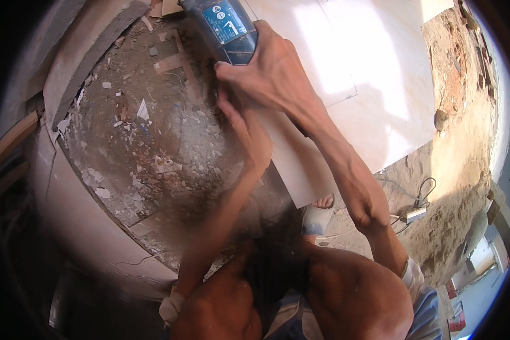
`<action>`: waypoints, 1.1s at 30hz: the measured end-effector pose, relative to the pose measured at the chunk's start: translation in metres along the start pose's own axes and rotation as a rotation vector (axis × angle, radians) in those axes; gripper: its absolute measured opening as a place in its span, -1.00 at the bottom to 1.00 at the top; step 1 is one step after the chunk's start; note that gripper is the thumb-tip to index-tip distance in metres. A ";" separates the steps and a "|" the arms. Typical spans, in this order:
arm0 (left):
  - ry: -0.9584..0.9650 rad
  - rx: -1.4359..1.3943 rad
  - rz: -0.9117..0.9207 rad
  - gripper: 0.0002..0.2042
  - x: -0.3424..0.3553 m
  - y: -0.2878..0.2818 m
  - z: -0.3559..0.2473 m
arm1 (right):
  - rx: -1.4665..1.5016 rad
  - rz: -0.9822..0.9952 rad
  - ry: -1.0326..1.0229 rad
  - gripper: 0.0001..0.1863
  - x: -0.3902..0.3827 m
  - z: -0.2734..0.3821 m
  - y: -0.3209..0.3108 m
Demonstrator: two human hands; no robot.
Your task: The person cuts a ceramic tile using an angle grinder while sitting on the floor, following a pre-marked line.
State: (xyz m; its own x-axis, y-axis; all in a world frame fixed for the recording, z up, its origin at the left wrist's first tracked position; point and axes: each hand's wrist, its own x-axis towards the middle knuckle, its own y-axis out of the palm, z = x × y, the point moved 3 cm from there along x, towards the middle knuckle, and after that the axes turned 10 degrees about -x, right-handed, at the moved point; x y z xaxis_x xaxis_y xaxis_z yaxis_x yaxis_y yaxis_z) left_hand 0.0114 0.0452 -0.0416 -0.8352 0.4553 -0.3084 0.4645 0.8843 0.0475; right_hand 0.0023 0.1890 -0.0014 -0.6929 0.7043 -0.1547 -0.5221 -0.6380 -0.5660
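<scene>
My right hand (269, 71) grips a dark power tool (237, 48) with a blue label at the top of the head view. My left hand (248, 130) is just below it, fingers curled upward beneath my right hand and partly hidden, so what they hold is unclear. Both are at the near left edge of a large pale tile (374, 79), which has faint marked lines and a bright patch of light. A narrower part of tile (300, 170) extends down beside my right forearm, with dark shadow across it.
Broken chips litter the dusty floor (136, 130) on the left, bordered by pale slabs (96, 209). At the right lie sandy ground (453, 170) and a power strip (415, 213) with cords. My bent knees and a foot (317, 218) are at the bottom.
</scene>
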 end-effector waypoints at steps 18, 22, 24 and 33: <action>0.026 -0.017 0.169 -0.45 0.086 -0.022 -0.041 | -0.005 0.008 0.014 -0.33 0.004 0.009 -0.017; -0.044 -0.120 0.231 -0.44 0.112 -0.037 -0.059 | 0.021 0.049 0.023 -0.34 0.004 0.015 -0.005; -0.050 -0.055 0.260 -0.49 0.116 -0.031 -0.066 | 0.023 0.046 0.026 -0.34 0.005 0.017 -0.007; -0.154 -0.112 0.231 -0.55 0.120 -0.030 -0.075 | 0.015 0.030 0.018 -0.37 0.007 0.016 -0.006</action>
State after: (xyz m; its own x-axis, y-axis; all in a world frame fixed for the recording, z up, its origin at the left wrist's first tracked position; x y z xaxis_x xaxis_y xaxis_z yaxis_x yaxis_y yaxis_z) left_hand -0.1248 0.0807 -0.0086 -0.6522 0.6326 -0.4177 0.5947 0.7687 0.2355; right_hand -0.0076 0.1932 0.0140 -0.6991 0.6904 -0.1861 -0.5089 -0.6632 -0.5488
